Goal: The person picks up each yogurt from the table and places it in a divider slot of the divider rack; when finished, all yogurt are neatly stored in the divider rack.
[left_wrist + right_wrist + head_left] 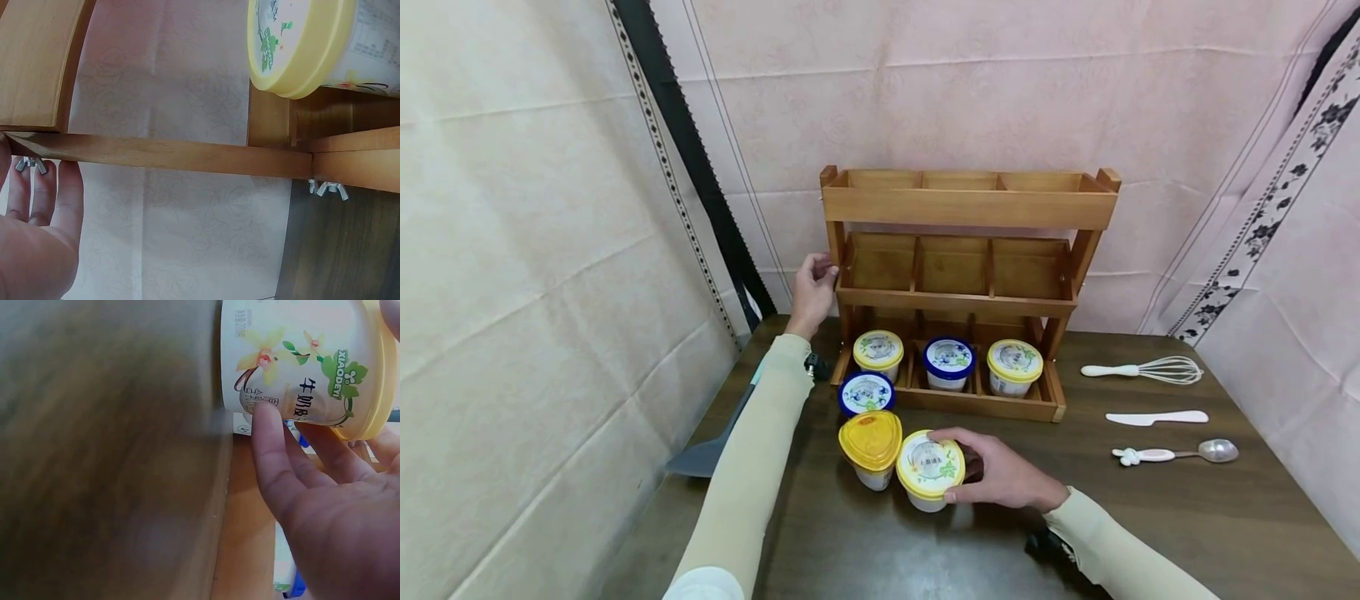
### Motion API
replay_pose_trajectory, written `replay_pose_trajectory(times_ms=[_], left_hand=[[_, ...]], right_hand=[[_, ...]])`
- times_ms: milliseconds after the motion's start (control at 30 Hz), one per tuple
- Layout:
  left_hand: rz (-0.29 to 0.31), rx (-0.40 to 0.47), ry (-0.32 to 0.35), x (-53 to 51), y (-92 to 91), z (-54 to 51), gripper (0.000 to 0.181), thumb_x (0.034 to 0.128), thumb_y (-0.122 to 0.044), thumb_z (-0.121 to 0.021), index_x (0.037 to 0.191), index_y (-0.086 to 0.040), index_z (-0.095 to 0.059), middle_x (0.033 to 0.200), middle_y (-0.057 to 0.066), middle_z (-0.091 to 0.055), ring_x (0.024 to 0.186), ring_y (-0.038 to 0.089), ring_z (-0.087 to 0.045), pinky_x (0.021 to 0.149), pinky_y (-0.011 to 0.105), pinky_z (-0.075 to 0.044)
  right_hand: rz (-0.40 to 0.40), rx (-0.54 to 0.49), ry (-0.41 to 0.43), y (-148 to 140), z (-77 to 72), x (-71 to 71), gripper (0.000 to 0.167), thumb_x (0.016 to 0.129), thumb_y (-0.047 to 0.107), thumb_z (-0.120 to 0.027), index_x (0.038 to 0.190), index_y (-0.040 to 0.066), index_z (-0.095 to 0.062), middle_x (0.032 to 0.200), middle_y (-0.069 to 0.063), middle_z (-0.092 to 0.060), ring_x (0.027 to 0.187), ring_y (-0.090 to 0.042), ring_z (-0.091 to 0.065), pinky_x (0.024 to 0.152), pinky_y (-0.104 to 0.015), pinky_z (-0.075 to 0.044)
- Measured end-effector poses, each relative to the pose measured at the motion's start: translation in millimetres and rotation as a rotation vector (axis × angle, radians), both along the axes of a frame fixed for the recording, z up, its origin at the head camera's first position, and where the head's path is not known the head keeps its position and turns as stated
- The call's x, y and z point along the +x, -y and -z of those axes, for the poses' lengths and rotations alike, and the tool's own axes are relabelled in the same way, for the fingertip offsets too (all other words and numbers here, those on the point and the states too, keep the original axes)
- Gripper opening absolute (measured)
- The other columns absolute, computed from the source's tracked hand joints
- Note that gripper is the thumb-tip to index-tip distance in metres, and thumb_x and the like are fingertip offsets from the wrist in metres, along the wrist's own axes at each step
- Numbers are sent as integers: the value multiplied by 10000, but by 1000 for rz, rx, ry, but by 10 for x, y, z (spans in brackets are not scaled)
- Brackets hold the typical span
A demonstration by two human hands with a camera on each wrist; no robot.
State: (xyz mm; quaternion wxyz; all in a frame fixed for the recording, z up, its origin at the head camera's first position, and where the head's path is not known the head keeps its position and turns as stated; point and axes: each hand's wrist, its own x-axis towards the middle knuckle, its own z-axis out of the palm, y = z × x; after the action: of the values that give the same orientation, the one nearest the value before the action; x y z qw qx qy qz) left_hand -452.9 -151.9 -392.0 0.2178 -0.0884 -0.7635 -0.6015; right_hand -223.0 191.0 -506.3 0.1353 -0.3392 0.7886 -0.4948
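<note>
A: Holding what, with the right hand point(996, 473)?

B: Gripping a yellow-lidded tub point(931, 463), out near the front of the table point(1075, 450). Held by the lid rim and the side, with fingers bent and parted to about the width of the tub.

A: Standing on the table, or lifted?

B: Cannot tell; too little to see of the base.

A: And with the left hand point(815, 293)?

B: Reaching out to the wooden shelf point(970, 207). Holding the side post point(187, 155) by the middle tier, close to a wing nut point(30, 162), with fingers bent in only enough to grip.

A: Anything near the held tub?

B: Just beside, to the left, another yellow-lidded tub point(870, 442); behind that, a blue-lidded tub point(867, 393) in front of the shelf.

A: And in the bottom tier?

B: From left to right, one tub per compartment: yellow-topped point(877, 350), blue-topped point(949, 358), yellow-topped again point(1015, 362).

A: Off to the right?

B: On the table, a whisk point(1146, 370), a knife point(1157, 417) and a spoon point(1180, 454), well apart from the tubs.
</note>
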Motion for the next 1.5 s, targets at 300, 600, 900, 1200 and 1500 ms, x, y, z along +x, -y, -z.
replay_pose_trajectory(times_ms=[300, 600, 900, 1200, 1500], left_hand=[[4, 0, -21, -23, -6, -43, 261, 1102, -196, -584, 1351, -120, -594, 1344, 104, -622, 1226, 257, -581, 1064, 436, -510], [7, -8, -7, -10, -15, -20, 269, 1102, -202, -583, 1359, -121, -594, 1340, 106, -622, 1217, 254, -579, 1046, 414, -511], [5, 1, -6, 13, 10, 16, 254, 1099, -189, -588, 1345, -126, -598, 1322, 102, -625, 1205, 258, -580, 1017, 422, -518], [8, 4, -10, -39, 29, 27, 254, 1096, -200, -594, 1346, -153, -595, 1323, 73, -618, 1196, 232, -569, 1033, 403, -505], [17, 34, -37, -42, 33, 29, 263, 1083, -192, -623, 1343, -160, -610, 1327, 67, -630, 1213, 222, -587, 1052, 403, -524]], right_hand=[[67, -10, -54, -70, -226, -4, 739, 876, 292, -892, 1517, 287, -524, 1482, 0, -583, 1214, -150, -631, 935, -346, -613], [147, -35, -196, -262, -515, -32, 710, 902, 228, -868, 1526, 228, -530, 1483, -61, -594, 1155, -134, -642, 912, -331, -602], [264, -8, -274, -411, -857, -99, 738, 884, 238, -879, 1535, 242, -531, 1453, -42, -605, 1132, -177, -631, 898, -299, -595], [311, 8, -299, -504, -1181, -173, 755, 877, 231, -888, 1538, 216, -523, 1393, -62, -608, 1022, -263, -633, 746, -310, -617], [410, 3, -299, -659, -1459, -336, 720, 933, 242, -837, 1564, 229, -491, 1423, -83, -601, 1037, -299, -633, 817, -269, -610]])
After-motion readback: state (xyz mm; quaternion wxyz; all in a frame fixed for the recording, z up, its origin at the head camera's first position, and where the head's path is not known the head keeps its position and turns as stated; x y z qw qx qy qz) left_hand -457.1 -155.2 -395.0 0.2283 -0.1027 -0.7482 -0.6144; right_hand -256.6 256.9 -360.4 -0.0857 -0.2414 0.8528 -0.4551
